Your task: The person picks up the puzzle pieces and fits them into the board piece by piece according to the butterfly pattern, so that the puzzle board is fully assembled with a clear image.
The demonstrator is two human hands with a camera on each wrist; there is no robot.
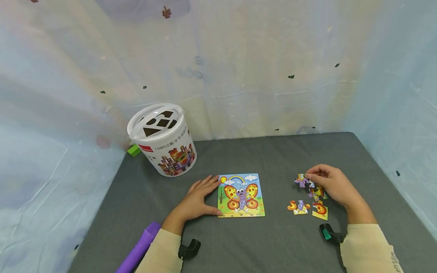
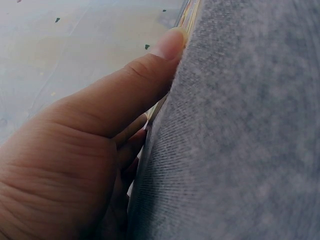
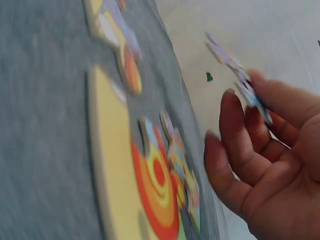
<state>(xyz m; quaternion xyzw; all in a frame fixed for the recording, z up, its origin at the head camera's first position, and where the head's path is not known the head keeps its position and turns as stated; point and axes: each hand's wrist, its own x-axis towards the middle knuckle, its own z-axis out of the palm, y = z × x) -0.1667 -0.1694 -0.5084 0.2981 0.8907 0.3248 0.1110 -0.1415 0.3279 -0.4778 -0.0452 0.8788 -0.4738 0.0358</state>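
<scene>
A square butterfly puzzle board lies flat on the grey cloth. My left hand rests along its left edge, fingers stretched toward the upper corner and thumb at the lower one; the left wrist view shows the thumb against the edge. To the right, my right hand pinches a jigsaw piece between thumb and fingers. That piece is raised off the cloth in the right wrist view. Under and beside this hand lie loose pieces: a yellow spotted one, a red-swirl corner and a purple-bodied one.
A white block bucket with shape holes in its lid stands at the back left, a green block beside it. A purple tube lies by the left forearm. A patterned curtain hangs behind the table.
</scene>
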